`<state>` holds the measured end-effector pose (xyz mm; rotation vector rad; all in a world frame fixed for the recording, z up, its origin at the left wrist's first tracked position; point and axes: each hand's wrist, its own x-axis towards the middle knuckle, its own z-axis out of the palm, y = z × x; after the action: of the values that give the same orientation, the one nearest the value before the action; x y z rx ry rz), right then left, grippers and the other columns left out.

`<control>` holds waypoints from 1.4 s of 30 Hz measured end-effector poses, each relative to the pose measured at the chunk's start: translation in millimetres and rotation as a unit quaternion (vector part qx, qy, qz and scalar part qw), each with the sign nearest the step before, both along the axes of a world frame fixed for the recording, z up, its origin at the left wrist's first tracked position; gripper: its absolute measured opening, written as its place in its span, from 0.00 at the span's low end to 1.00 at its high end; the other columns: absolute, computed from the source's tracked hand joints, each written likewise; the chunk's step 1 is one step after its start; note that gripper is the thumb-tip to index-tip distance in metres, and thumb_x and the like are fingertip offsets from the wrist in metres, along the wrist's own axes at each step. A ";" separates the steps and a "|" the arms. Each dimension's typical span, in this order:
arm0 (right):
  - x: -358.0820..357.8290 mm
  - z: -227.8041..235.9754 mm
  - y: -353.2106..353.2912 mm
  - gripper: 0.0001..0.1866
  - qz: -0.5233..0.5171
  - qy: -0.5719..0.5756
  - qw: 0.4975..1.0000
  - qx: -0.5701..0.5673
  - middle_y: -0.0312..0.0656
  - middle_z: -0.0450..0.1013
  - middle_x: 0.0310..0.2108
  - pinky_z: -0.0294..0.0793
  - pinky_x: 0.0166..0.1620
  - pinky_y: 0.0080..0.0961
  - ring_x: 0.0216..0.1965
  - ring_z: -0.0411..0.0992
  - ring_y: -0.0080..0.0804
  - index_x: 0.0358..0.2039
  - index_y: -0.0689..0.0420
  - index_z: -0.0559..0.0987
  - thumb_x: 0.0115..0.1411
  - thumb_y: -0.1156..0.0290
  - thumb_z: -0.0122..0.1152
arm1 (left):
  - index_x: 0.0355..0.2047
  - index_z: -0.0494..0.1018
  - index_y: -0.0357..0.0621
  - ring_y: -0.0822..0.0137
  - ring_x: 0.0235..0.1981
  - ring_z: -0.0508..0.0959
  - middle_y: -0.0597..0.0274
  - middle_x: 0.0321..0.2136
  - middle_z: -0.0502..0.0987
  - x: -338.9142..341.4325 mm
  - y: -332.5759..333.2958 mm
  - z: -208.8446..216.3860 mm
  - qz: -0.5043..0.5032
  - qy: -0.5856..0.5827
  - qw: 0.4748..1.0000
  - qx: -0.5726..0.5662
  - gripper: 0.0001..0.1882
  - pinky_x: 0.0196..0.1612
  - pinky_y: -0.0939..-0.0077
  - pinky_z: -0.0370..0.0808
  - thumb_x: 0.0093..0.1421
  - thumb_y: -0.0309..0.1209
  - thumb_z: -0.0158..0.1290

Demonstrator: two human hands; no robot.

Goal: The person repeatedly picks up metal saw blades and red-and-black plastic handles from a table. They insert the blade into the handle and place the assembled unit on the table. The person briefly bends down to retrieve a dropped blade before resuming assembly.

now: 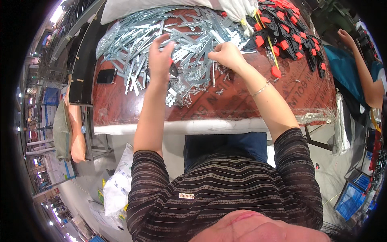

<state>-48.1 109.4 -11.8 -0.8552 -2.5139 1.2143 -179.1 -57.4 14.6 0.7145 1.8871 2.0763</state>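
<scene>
My left hand [159, 60] is raised over the pile of metal strips [135, 60], slightly blurred, its thumb and forefinger stretched apart. A black part with a bit of red [173, 71] shows beside its palm; whether the hand touches it cannot be made out. To the right, my right hand [227, 55] is closed in a pinch above the same pile, and what its fingertips hold is hidden. Just below those fingertips a narrow metal strip [213, 76] points toward me. Small springs [189, 89] lie loose between my forearms.
Black clamp-like parts with red ends [284, 38] are heaped at the far right. A yellow strap [275, 56] lies beside them. A white sack [161, 7] covers the back edge. At the left lies a black phone-like slab [106, 76]. Another person's arm [363, 72] is at the right.
</scene>
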 end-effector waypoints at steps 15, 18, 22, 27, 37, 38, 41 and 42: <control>232.7 12.0 -4.2 0.13 -0.116 0.192 0.974 0.018 0.39 0.71 0.23 0.69 0.31 0.19 0.24 0.70 0.23 0.40 0.59 0.76 0.52 0.80 0.51 | 0.40 0.73 0.38 0.55 0.36 0.77 0.48 0.34 0.77 90.6 212.6 -37.1 -0.088 0.481 0.818 -0.302 0.27 0.41 0.67 0.73 0.43 0.43 0.60; 238.1 6.1 -18.0 0.15 -0.147 0.247 0.940 -0.186 0.37 0.73 0.30 0.69 0.38 0.17 0.32 0.69 0.19 0.44 0.61 0.75 0.55 0.79 0.54 | 0.39 0.74 0.40 0.56 0.35 0.77 0.49 0.32 0.77 85.8 221.0 -39.1 -0.116 0.487 0.795 -0.343 0.26 0.40 0.68 0.73 0.42 0.43 0.59; 242.1 7.8 -29.7 0.16 -0.127 0.275 0.915 -0.265 0.37 0.73 0.34 0.69 0.41 0.18 0.35 0.69 0.20 0.46 0.63 0.73 0.55 0.77 0.57 | 0.46 0.70 0.38 0.56 0.38 0.76 0.55 0.40 0.74 87.0 188.6 -14.5 -0.338 -0.022 0.924 -0.177 0.25 0.44 0.63 0.73 0.46 0.34 0.53; 243.4 2.9 -34.5 0.15 -0.128 0.292 0.888 -0.332 0.41 0.71 0.40 0.71 0.35 0.16 0.32 0.69 0.19 0.47 0.63 0.72 0.59 0.76 0.51 | 0.53 0.61 0.37 0.60 0.49 0.69 0.55 0.47 0.69 95.3 121.0 -3.5 -0.436 -0.383 0.795 0.175 0.29 0.54 0.62 0.66 0.48 0.24 0.48; 195.1 16.7 -60.6 0.15 -0.189 0.413 0.793 -0.405 0.42 0.70 0.40 0.75 0.35 0.21 0.35 0.70 0.24 0.46 0.66 0.72 0.62 0.72 0.50 | 0.48 0.64 0.37 0.61 0.54 0.68 0.54 0.49 0.68 162.4 34.8 -1.4 -0.374 -0.194 0.875 0.238 0.29 0.57 0.66 0.64 0.42 0.10 0.50; 189.2 17.3 -61.2 0.14 -0.187 0.417 0.775 -0.436 0.42 0.70 0.40 0.75 0.36 0.21 0.36 0.71 0.24 0.45 0.66 0.72 0.61 0.71 0.52 | 0.46 0.66 0.37 0.60 0.55 0.67 0.54 0.49 0.68 170.2 28.8 -4.5 -0.356 -0.176 0.888 0.231 0.29 0.58 0.66 0.63 0.40 0.09 0.53; 180.2 8.2 -59.0 0.12 -0.171 0.407 0.766 -0.467 0.41 0.72 0.37 0.75 0.35 0.21 0.36 0.71 0.23 0.42 0.64 0.74 0.60 0.72 0.53 | 0.42 0.68 0.37 0.58 0.55 0.66 0.53 0.49 0.67 182.4 10.1 -14.0 -0.330 -0.090 0.915 0.212 0.25 0.58 0.64 0.62 0.41 0.11 0.56; 179.6 15.6 -61.3 0.10 -0.152 0.430 0.735 -0.501 0.37 0.73 0.33 0.74 0.35 0.18 0.34 0.71 0.21 0.40 0.63 0.75 0.58 0.73 0.56 | 0.42 0.68 0.37 0.58 0.55 0.66 0.53 0.50 0.67 185.4 4.9 -13.4 -0.331 -0.059 0.921 0.195 0.25 0.58 0.65 0.62 0.41 0.12 0.56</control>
<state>131.5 48.1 3.8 -0.5709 -0.8491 2.1627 6.3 -52.6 1.1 1.0977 0.9607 1.9679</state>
